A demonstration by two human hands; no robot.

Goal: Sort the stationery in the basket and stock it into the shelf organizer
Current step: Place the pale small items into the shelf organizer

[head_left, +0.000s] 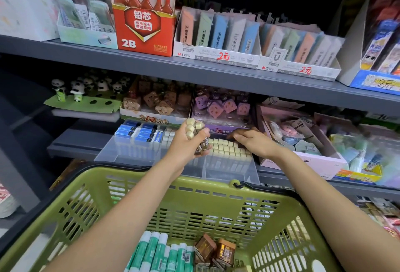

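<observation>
Gripping a bundle of cream-capped tubes upright in my left hand, I keep them just left of the organizer's matching row, where my right hand, fingers seemingly flat, rests nearer.

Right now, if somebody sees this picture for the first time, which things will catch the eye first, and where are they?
First the green basket filling the bottom of the view, with green-and-white glue sticks lying inside. Then the two hands at the centre: the left hand grips a bunch of cream-capped boxes, and the right hand rests on the rows of the same boxes in the clear organizer. Above, on the top shelf, stands a bright red 2B lead box.
</observation>
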